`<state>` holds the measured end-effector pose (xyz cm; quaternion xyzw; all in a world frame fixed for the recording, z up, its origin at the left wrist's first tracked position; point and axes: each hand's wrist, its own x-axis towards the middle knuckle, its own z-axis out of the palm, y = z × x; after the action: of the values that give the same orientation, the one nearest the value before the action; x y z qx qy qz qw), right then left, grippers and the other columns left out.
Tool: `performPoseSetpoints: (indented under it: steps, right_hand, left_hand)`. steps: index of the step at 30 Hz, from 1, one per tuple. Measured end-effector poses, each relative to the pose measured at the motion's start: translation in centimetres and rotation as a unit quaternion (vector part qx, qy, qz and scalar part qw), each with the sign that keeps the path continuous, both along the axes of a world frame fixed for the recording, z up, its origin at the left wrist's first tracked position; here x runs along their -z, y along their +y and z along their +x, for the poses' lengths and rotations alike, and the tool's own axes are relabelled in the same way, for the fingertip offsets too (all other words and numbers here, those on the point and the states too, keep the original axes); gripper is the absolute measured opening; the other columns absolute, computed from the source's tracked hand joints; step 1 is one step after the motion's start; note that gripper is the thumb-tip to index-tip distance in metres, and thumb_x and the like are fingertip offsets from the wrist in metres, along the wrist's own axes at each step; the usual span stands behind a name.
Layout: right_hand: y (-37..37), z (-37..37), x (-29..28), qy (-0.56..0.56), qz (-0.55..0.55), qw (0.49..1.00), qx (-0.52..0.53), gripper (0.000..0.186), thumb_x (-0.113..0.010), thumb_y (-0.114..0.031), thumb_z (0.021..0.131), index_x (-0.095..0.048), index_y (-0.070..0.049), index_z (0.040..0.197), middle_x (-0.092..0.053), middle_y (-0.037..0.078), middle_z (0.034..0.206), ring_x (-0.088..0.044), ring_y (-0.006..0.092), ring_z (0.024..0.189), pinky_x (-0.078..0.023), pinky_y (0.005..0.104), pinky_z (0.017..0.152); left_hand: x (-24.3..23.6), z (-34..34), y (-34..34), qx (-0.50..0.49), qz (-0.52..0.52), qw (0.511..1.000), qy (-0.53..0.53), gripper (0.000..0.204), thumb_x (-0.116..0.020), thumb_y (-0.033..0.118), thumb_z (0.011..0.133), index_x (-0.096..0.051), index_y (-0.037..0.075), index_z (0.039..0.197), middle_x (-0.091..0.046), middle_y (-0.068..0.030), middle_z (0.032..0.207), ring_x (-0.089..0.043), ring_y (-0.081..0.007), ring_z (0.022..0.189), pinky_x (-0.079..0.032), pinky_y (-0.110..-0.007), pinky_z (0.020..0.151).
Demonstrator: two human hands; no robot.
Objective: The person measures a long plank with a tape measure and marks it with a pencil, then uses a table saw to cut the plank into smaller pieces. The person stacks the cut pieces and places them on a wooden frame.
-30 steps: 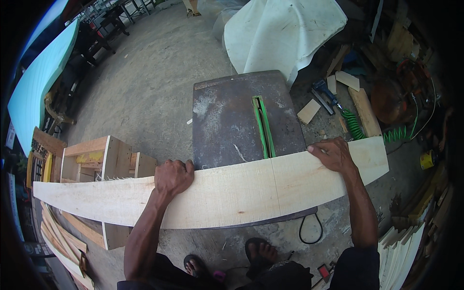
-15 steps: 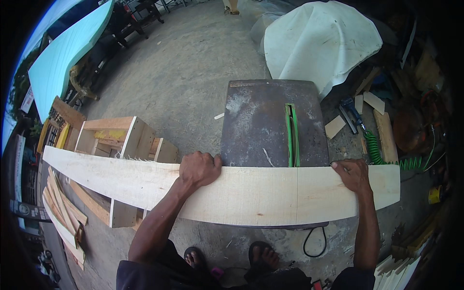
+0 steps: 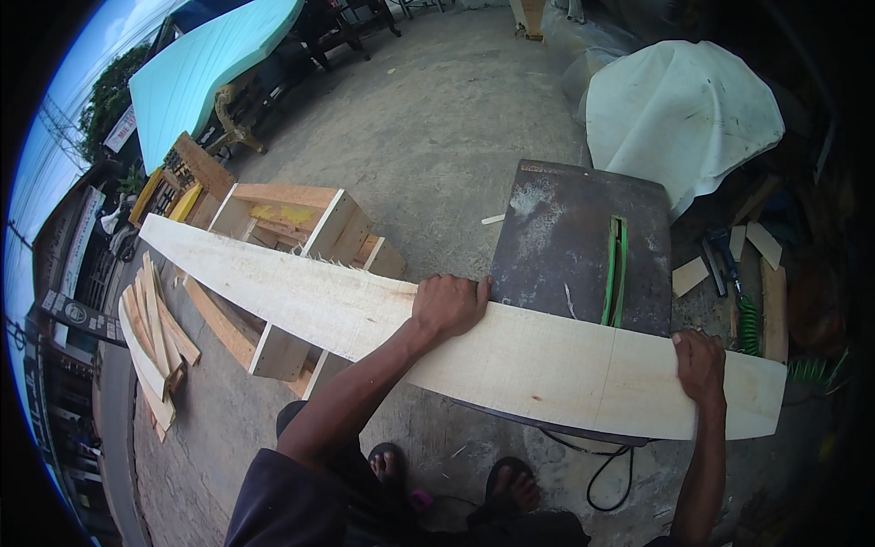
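Where its near edge curves, a long pale board [image 3: 529, 360] bears a brown knot and a thin crosswise line; it lies across the dark table [image 3: 551, 251], tapering toward ten o'clock, splintery along its far edge. Left hand [image 3: 450, 306] and right hand [image 3: 700, 366], fingers curled in, grip that far edge. Beyond, at two o'clock, hangs a white cover [image 3: 684, 118].

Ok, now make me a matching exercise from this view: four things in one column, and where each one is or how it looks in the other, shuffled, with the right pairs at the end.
Things:
1. Pale board
2. Coiled hose
3. Draped sheet
4. Left hand

Places and looks:
A. White, beyond the dark tabletop
B. At the far edge of the long wooden piece
C. Lying across the dark tabletop
D. Green, to the right of the dark tabletop

Right pairs: 1-C, 2-D, 3-A, 4-B
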<state>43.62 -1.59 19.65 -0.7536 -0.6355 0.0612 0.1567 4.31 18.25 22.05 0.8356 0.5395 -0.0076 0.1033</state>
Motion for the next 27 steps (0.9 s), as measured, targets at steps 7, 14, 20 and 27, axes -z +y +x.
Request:
performPoseSetpoints:
  steps: [7, 14, 20, 27]
  right_hand:
    - [0.6, 0.6, -0.2, 0.025, -0.054, 0.997, 0.039, 0.04, -0.048, -0.033, 0.106, -0.074, -0.004, 0.097, -0.072, 0.014, 0.093, -0.067, 0.0327, 0.091, -0.043, 0.0474, 0.091]
    - [0.0, 0.4, -1.2, 0.042, -0.09, 0.992, 0.074, 0.04, -0.048, -0.035, 0.107, -0.076, -0.008, 0.101, -0.073, 0.013, 0.094, -0.068, 0.0294, 0.093, -0.042, 0.0499, 0.098]
    - [0.0, 0.1, -0.8, 0.045, -0.093, 0.991, 0.085, 0.041, -0.048, -0.037, 0.108, -0.077, -0.009, 0.106, -0.074, 0.011, 0.094, -0.068, 0.028, 0.091, -0.041, 0.049, 0.099]
    - [0.3, 0.3, -0.7, 0.054, -0.091, 0.991, 0.079, 0.042, -0.049, -0.038, 0.108, -0.078, -0.008, 0.102, -0.074, 0.013, 0.093, -0.067, 0.0283, 0.089, -0.042, 0.0485, 0.099]
  left_hand:
    - [1.1, 0.4, 0.2, 0.012, 0.001, 1.0, -0.024, 0.071, -0.041, 0.051, 0.106, -0.076, -0.004, 0.076, -0.068, -0.0309, 0.072, -0.072, -0.0466, 0.076, -0.057, -0.054, 0.077]
    - [0.3, 2.1, 0.6, -0.03, -0.008, 0.999, 0.042, 0.072, -0.042, 0.052, 0.106, -0.076, -0.006, 0.079, -0.069, -0.0342, 0.078, -0.073, -0.0483, 0.08, -0.058, -0.054, 0.08]
    - [-0.8, 2.5, 0.5, -0.046, -0.04, 0.997, 0.046, 0.069, -0.045, 0.05, 0.104, -0.076, -0.009, 0.085, -0.068, -0.0364, 0.083, -0.071, -0.0523, 0.086, -0.056, -0.054, 0.087]
    - [-0.4, 2.2, 1.1, -0.031, -0.033, 0.998, 0.043, 0.069, -0.045, 0.048, 0.104, -0.076, -0.008, 0.079, -0.068, -0.034, 0.075, -0.073, -0.049, 0.079, -0.059, -0.052, 0.083]
